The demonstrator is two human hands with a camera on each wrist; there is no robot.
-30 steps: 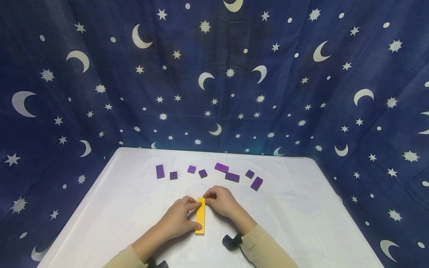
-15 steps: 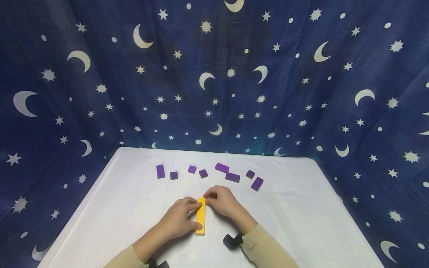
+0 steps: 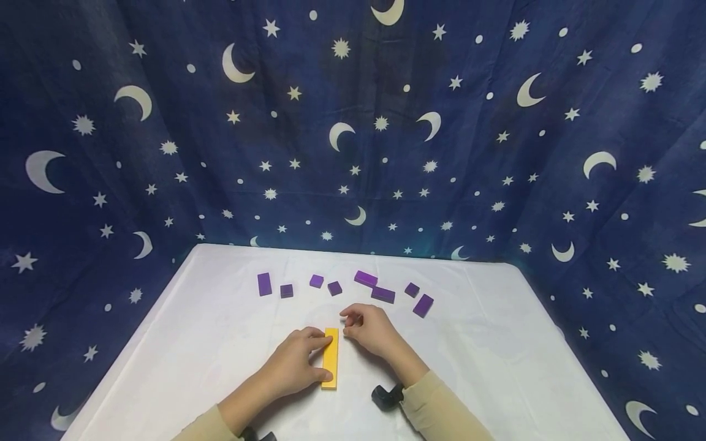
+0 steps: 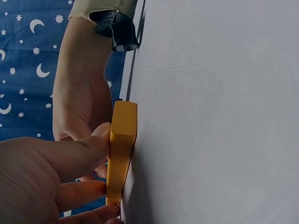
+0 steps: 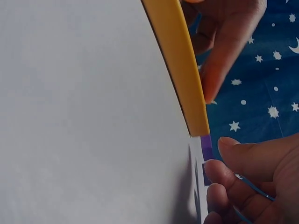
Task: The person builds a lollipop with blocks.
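Observation:
A long yellow block (image 3: pixel 330 355) lies on the white-covered table, pointing away from the person. My left hand (image 3: pixel 295 358) is at its left side. The thumb presses on top at the near end and the index finger on top towards the far end. In the left wrist view, another fingertip (image 4: pixel 112 211) touches the side of the yellow block (image 4: pixel 122 154) far along it. My right hand (image 3: pixel 372 331) is just right of the far end, a small gap from the block. Its fingers are loosely bent, with nothing seen between them.
Several purple blocks lie beyond the hands in a loose row: an oblong one (image 3: pixel 265 284) at the left, small ones (image 3: pixel 334 288) mid-row, and another oblong one (image 3: pixel 423 305) at the right. A dark blue cloth (image 3: pixel 353 122) with moons and stars hangs behind the table.
My right hand has come off the yellow block's far end and shifted slightly right, its fingers parting. My left hand and the purple blocks have kept their places.

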